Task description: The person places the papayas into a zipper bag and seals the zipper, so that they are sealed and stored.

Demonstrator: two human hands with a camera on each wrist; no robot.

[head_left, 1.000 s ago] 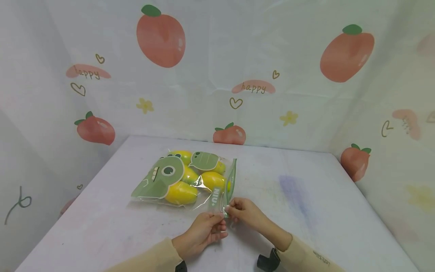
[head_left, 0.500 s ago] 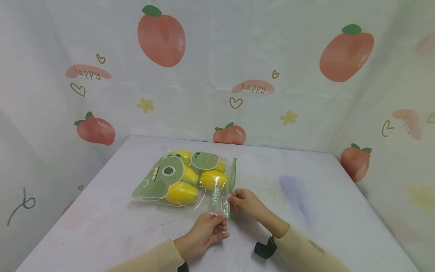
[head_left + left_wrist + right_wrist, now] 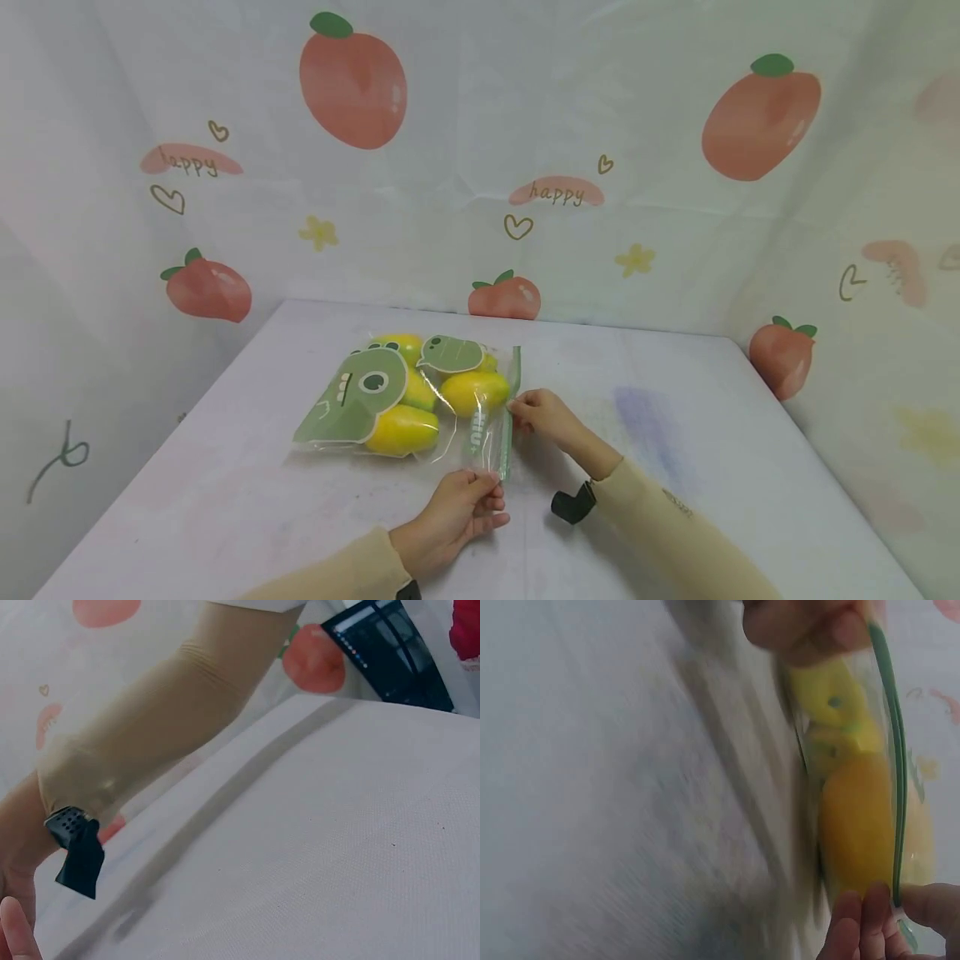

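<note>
A clear zip bag (image 3: 450,437) with a green cartoon print lies on the table, holding several yellow fruits (image 3: 401,430) that look like mangoes or papayas. Its green zip strip (image 3: 897,772) runs along the right-hand edge. My left hand (image 3: 453,512) pinches the near corner of the bag at that edge. Farther up the strip, my right hand (image 3: 551,417) pinches it between thumb and fingers. In the right wrist view the right fingers (image 3: 874,922) close on the strip at a small whitish piece, while the left hand (image 3: 806,630) grips its other end.
The white table (image 3: 712,467) reaches to a fruit-printed cloth backdrop (image 3: 435,217). A black wrist mount (image 3: 573,504) hangs from the right sleeve. In the left wrist view a dark screen-like panel (image 3: 390,652) shows beyond the table edge.
My right hand has slid away from the left hand, up along the zip strip toward the far end. The left hand has stayed at the near corner.
</note>
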